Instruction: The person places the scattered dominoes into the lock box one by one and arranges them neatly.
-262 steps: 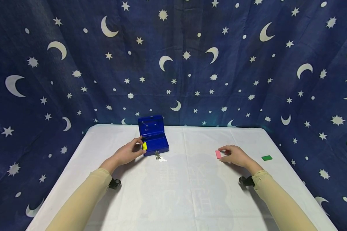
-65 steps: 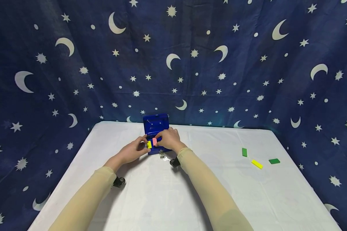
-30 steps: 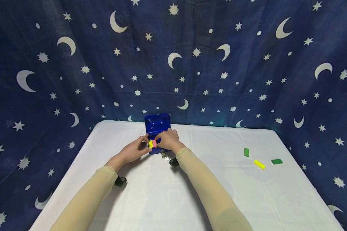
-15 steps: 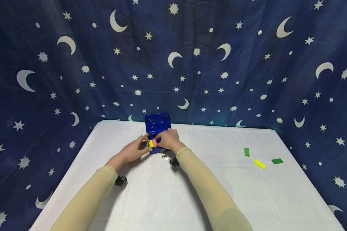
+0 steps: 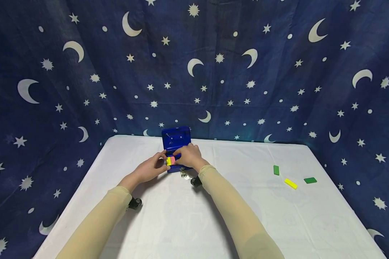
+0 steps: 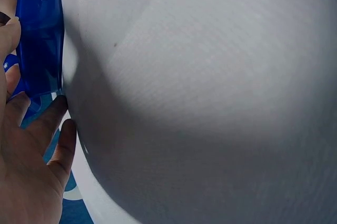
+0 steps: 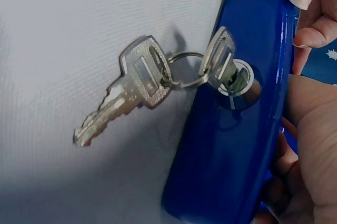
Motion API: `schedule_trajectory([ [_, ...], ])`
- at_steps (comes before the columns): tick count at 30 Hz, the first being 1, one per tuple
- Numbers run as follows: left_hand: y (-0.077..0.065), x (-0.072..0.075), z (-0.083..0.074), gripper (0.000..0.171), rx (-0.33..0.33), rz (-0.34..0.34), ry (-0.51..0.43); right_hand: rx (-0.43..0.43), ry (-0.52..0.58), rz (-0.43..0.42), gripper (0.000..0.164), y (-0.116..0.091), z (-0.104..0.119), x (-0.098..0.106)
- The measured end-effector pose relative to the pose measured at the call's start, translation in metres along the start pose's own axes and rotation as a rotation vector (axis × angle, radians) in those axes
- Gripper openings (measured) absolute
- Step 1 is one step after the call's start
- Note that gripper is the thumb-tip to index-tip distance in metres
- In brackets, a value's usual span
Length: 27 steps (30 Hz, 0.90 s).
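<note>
An open blue metal cash box stands at the back left of the table, lid raised. In the head view, a yellow block and a pink block stand side by side in its left part. My left hand pinches the yellow block between thumb and fingers at the box's left side. From the right, my right hand reaches over the box and pinches the pink block. One key sits in the front lock, and a second key hangs from its ring. Both wrist views hide the blocks.
Two flat green blocks and a yellow block lie on the white-covered table at the right. Behind the table hangs a dark blue curtain with moons and stars.
My right hand has carried the pink block left from the table's right side into the box, up against the yellow block. My left hand has stayed there; little differs over the last second.
</note>
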<state>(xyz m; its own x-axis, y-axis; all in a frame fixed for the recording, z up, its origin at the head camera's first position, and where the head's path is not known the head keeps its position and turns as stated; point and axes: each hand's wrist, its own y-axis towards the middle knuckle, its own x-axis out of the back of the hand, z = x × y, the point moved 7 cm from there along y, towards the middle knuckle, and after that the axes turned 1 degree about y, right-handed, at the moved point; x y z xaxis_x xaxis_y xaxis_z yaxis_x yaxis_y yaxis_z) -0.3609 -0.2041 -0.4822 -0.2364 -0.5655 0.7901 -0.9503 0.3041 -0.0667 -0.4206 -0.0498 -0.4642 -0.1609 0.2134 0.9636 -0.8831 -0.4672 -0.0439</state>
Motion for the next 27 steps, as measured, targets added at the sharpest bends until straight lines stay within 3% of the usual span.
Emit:
schedule_trajectory([
  [11, 0.002, 0.000, -0.001, 0.045, 0.018, 0.005, 0.019, 0.032, 0.041, -0.061, 0.043, -0.013, -0.008, 0.023],
  [27, 0.002, -0.001, -0.001, 0.046, 0.028, 0.001, 0.036, 0.100, 0.132, -0.165, 0.042, -0.054, -0.032, 0.065],
])
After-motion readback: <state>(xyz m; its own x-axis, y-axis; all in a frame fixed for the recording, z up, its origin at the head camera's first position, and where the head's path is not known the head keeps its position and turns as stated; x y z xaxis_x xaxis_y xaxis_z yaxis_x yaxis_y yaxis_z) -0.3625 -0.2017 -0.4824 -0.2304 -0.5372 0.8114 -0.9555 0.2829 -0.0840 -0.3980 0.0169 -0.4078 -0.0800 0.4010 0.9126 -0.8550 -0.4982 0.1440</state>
